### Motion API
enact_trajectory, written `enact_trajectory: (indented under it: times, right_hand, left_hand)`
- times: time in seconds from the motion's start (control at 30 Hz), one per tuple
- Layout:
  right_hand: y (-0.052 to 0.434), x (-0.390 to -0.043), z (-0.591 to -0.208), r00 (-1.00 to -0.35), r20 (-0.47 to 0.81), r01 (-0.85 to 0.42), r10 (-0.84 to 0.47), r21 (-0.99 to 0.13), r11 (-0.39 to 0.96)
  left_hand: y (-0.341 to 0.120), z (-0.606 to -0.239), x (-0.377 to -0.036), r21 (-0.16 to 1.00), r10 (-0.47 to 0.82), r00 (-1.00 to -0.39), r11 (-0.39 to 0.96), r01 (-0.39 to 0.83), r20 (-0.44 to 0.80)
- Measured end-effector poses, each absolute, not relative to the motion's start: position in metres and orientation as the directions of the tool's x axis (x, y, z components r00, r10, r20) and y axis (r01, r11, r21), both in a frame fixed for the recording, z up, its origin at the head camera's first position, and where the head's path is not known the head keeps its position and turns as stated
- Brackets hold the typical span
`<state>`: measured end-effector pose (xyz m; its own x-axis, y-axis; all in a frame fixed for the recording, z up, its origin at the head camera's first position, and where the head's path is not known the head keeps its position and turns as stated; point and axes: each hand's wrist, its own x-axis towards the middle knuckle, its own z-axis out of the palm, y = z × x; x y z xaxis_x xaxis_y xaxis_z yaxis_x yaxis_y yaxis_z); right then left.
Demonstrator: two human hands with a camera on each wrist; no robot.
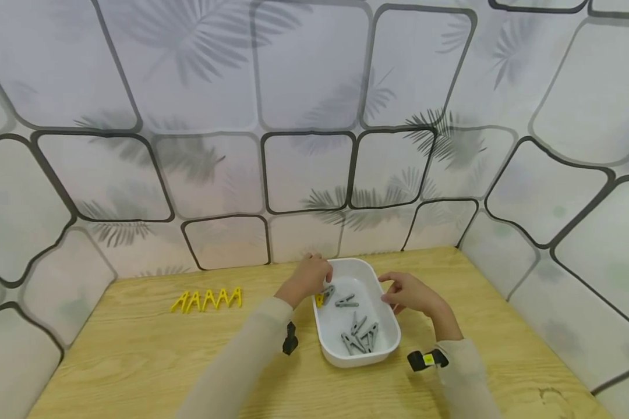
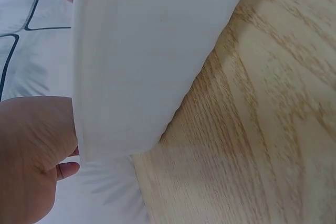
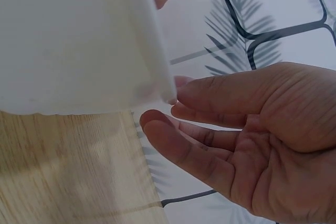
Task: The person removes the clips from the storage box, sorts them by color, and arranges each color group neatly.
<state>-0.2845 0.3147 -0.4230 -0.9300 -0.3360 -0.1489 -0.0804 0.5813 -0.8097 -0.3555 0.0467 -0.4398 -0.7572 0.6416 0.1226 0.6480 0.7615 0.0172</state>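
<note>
A white plastic tray (image 1: 347, 362) holds several grey clothespins (image 1: 357, 340) and a yellow clothespin (image 1: 319, 300) at its left wall. My left hand (image 1: 313, 276) reaches over the tray's far left rim, beside the yellow clothespin and a grey clothespin (image 1: 329, 292). In the left wrist view the tray wall hides most of its fingers; I cannot tell what they hold. My right hand (image 1: 410, 291) is at the right rim with loosely bent fingers. In the right wrist view, fingertips (image 3: 184, 90) are right at the tray's edge, and another finger (image 3: 157, 124) stands apart below.
Several yellow clothespins (image 1: 208, 299) stand in a zigzag row on the wooden table (image 1: 136, 349), left of the tray. A patterned wall covering (image 1: 309, 169) rises behind the table and along both sides. Dark straps with small devices (image 1: 428, 359) sit around both wrists.
</note>
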Motion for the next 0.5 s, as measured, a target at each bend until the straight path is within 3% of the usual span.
enact_trajectory:
  times: [0.5]
  right_hand:
    - [0.3111, -0.2801, -0.4180, -0.926, -0.140, -0.095, -0.350, -0.811, 0.577]
  left_hand:
    - [0.0520, -0.4369, -0.3528, -0.027, 0.640, -0.764, 0.768, 0.640, 0.080]
